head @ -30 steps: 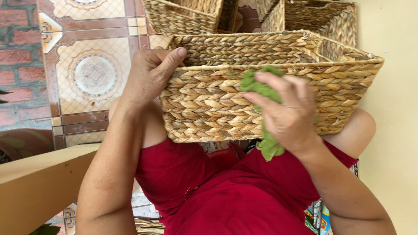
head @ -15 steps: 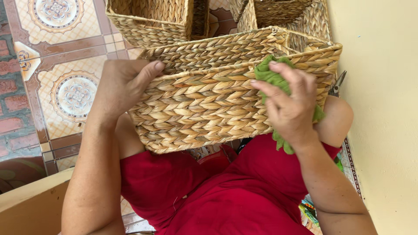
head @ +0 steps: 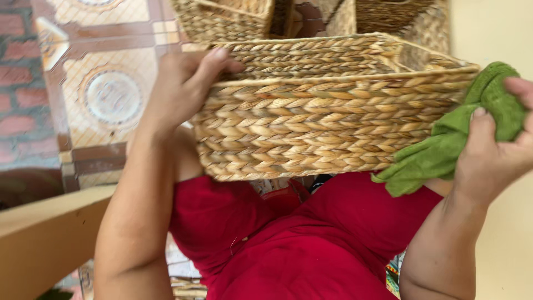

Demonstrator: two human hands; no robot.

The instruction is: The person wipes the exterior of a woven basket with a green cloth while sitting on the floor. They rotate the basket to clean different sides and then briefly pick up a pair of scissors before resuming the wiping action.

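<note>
A: Head view first, what are the hands doing?

B: The left hand (head: pixel 180 89) is clamped on the left end of a rectangular woven basket (head: pixel 327 130), fingers curled over its rim and thumb out of sight behind the weave. The right hand (head: pixel 499 150) is closed around a green cloth (head: pixel 444 153) at the basket's right end, the cloth bunched under the fingers and pressed against the corner of the basket.

A: So where does the basket sit?

B: Between the two hands, held up in front of the person and tipped so its long braided side faces the camera and the open top points away. Its lower edge is just above the lap, which is covered by red clothing (head: pixel 311 239).

A: And further out?

B: Beyond the held basket, past the fingers of the left hand, more woven baskets (head: pixel 233 16) stand close together on the floor. Left of the left hand is a patterned tiled floor (head: pixel 111 94) with round motifs and reddish borders. Below the left forearm runs a pale wooden board (head: pixel 44 239). Right of the right hand is a plain cream wall (head: pixel 499 33).
</note>
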